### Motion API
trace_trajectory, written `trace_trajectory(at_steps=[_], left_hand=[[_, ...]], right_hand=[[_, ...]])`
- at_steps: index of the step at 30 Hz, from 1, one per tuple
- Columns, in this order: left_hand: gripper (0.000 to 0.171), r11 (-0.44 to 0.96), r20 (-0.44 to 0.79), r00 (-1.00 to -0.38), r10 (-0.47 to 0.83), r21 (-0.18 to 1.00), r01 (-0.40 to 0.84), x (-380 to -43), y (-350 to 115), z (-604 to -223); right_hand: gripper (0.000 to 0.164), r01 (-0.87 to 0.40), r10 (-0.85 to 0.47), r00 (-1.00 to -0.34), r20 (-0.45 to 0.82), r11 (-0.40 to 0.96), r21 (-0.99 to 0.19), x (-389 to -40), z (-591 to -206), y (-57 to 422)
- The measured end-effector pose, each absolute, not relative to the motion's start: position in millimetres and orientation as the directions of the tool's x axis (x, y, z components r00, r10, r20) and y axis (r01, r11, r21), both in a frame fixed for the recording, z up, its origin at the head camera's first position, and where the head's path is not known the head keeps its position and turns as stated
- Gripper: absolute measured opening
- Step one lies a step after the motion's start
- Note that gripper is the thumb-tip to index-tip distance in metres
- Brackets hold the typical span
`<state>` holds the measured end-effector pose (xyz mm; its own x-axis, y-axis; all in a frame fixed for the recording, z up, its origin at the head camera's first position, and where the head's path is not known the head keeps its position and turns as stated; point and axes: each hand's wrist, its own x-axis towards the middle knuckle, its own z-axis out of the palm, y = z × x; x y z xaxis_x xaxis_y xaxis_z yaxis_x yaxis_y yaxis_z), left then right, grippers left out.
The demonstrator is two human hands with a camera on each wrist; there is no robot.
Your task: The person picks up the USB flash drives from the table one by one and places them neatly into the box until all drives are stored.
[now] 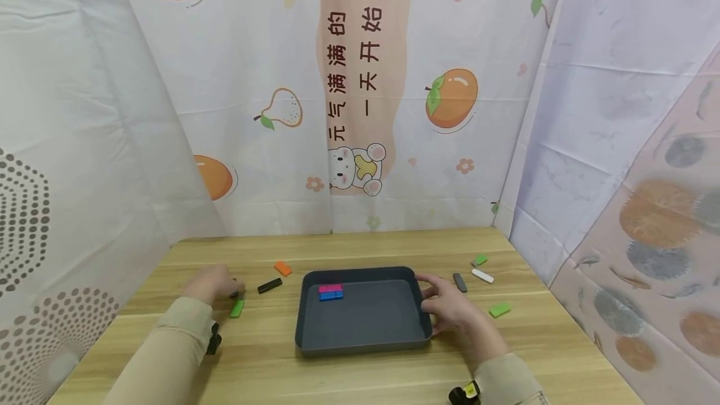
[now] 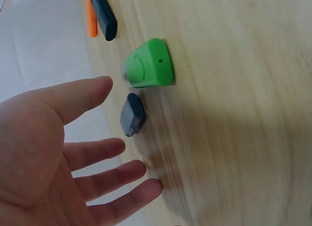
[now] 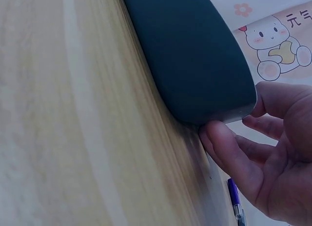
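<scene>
My left hand (image 1: 209,283) is low over the left side of the table, its fingers spread and slightly bent. Between thumb and fingertips in the left wrist view lies a dark grey USB stick (image 2: 133,114), with a gap around it. A green USB stick (image 2: 150,65) lies beside it. My right hand (image 1: 450,302) holds the right side of a dark grey tray (image 1: 371,324), index finger at the rim and thumb low on the outer wall (image 3: 195,65). Inside the tray, a pink USB stick (image 1: 330,289) and a blue USB stick (image 1: 330,296) lie side by side at the left.
Left of the tray are a black stick (image 1: 270,285) and an orange stick (image 1: 283,268). To its right lie a grey stick (image 1: 460,282), a white stick (image 1: 482,275) and two green sticks, one nearer (image 1: 499,310) and one farther (image 1: 479,260). Printed curtains (image 1: 253,49) hang behind the table.
</scene>
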<state>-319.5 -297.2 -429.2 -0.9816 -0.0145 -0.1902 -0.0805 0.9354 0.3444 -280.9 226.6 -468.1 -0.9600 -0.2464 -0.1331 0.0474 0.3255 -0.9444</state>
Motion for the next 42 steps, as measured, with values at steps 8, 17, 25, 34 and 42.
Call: trace_trajectory(at_steps=[8, 17, 25, 34, 42], left_hand=[[0.040, 0.942, -0.167, -0.986, 0.008, 0.332, -0.049, -315.4, -294.7, -428.6], [0.025, 0.946, -0.181, -0.983, -0.024, 0.313, -0.081, -313.6, -296.4, -428.2], [0.023, 0.945, -0.197, -0.979, -0.044, 0.311, -0.105, -314.0, -296.9, -429.1], [0.019, 0.955, -0.178, -0.984, -0.013, 0.290, -0.065, -316.7, -294.7, -430.3], [0.013, 0.968, -0.183, -0.983, 0.005, 0.248, -0.042, -317.8, -293.9, -428.4]], right_hand=[[0.079, 0.054, -0.252, -0.957, -0.142, 0.327, -0.944, -281.0, -467.5, 226.3], [0.078, 0.056, -0.257, -0.955, -0.149, 0.338, -0.940, -280.2, -466.2, 225.0], [0.079, 0.062, -0.247, -0.957, -0.151, 0.334, -0.940, -280.7, -467.3, 224.2], [0.080, 0.061, -0.252, -0.956, -0.150, 0.327, -0.943, -280.0, -467.6, 224.0], [0.079, 0.067, -0.245, -0.958, -0.152, 0.323, -0.944, -279.4, -466.7, 224.6]])
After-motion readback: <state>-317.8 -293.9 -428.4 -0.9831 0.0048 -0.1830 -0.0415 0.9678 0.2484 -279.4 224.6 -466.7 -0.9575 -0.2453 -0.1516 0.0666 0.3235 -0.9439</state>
